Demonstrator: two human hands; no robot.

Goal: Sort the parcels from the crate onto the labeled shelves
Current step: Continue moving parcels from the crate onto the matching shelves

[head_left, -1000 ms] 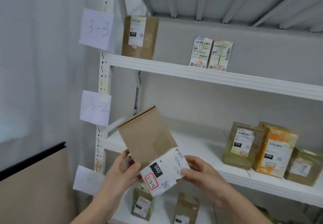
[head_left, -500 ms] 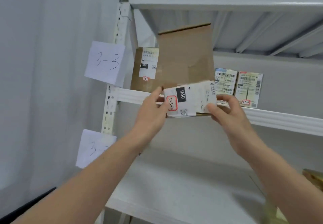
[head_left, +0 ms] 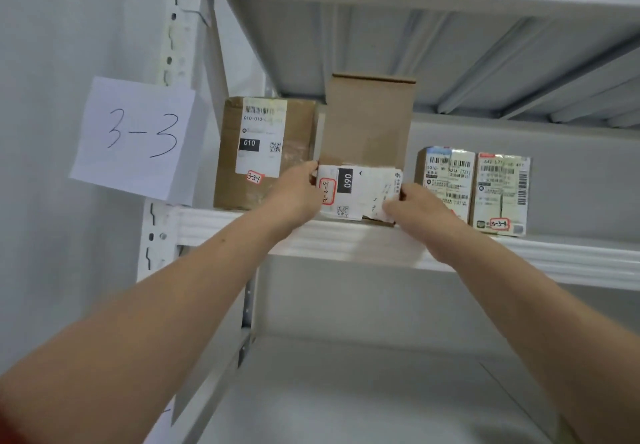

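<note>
On the shelf (head_left: 207, 227), left hand (head_left: 298, 194) and right hand (head_left: 412, 208) grip the parcel (head_left: 367, 121) standing upright, label outward.

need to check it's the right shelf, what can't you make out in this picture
Head view:
Red-framed handwritten code on the white label of the tall brown cardboard parcel: sideways and blurred, unreadable.
Parcel's base: hidden by the left hand, the right hand and the white shelf lip, so resting or held up is unclear.
Crate: outside the frame.
Fine print on the two small white-labelled boxes: too small.
</note>
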